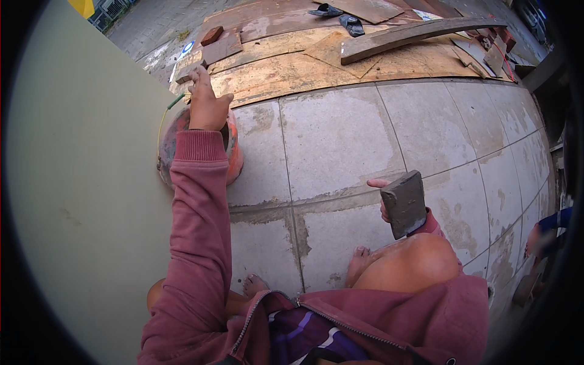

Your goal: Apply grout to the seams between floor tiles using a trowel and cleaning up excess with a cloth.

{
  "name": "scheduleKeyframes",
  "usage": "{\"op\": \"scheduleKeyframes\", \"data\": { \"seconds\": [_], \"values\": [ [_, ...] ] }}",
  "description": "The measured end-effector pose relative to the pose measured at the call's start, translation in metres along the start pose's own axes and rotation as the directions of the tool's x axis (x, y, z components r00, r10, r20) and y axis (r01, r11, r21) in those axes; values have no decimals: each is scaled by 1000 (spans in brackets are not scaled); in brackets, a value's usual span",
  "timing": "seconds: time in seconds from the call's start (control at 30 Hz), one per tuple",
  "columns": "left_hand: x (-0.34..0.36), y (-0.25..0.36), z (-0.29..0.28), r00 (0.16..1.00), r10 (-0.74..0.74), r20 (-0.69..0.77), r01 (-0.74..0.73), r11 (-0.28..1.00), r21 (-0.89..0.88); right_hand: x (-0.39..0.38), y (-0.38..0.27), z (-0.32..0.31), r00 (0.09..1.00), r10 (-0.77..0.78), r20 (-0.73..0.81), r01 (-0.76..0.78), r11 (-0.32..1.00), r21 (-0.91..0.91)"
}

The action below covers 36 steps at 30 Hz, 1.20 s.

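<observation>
My left hand (208,103) reaches over an orange bucket (234,155) smeared with grey, beside the wall. Its fingers stretch forward and the thumb stands apart; I see nothing held in it. The bucket's thin wire handle with a green grip (175,101) is just left of the hand. Low over the tiles, my right hand (385,210) is closed on a flat, rectangular grey slab (405,204) that looks coated in mortar. One finger sticks out to the left, while the slab hides most of the others.
A pale wall (85,182) runs along the left. Wet-smeared floor tiles (340,140) lie in front of my bare feet. Beyond are stained plywood sheets (280,73), a long wooden beam (420,36), black slippers (350,23) and a reddish brick (212,35). Another person's limb (538,237) shows at the right rim.
</observation>
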State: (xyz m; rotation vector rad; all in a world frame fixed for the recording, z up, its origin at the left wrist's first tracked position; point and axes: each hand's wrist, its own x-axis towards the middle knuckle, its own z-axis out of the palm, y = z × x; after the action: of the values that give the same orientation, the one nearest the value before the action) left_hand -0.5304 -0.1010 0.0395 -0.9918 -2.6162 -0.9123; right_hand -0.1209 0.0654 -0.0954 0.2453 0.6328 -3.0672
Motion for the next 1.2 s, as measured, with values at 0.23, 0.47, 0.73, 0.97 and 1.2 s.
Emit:
{"op": "scheduleKeyframes", "data": {
  "seconds": [0.23, 0.47, 0.73, 0.97, 1.2],
  "values": [
    [-16, -66, -19, 981, -91, 173, 91, 996, 6, -67, -2, -54, 905, -207, -371, 215, 976, -20],
    [-84, -194, -68, 945, -26, 325, -40, 980, 195, -192, -36, -151, 515, -432, -741, 365, 892, -266],
    [-158, -282, -52, 795, -607, -20, 606, 795, -30, -97, -70, -137, 615, -566, -549, -553, 186, -812],
    [-123, -238, -42, 443, -857, 264, 833, 286, -473, -60, -86, -120, 753, -439, -489, -644, -342, -684],
    [-129, -326, -26, 550, -822, 150, 724, 379, -576, -130, -54, -133, 614, -198, -764, -705, 299, -643]
  ]
}}
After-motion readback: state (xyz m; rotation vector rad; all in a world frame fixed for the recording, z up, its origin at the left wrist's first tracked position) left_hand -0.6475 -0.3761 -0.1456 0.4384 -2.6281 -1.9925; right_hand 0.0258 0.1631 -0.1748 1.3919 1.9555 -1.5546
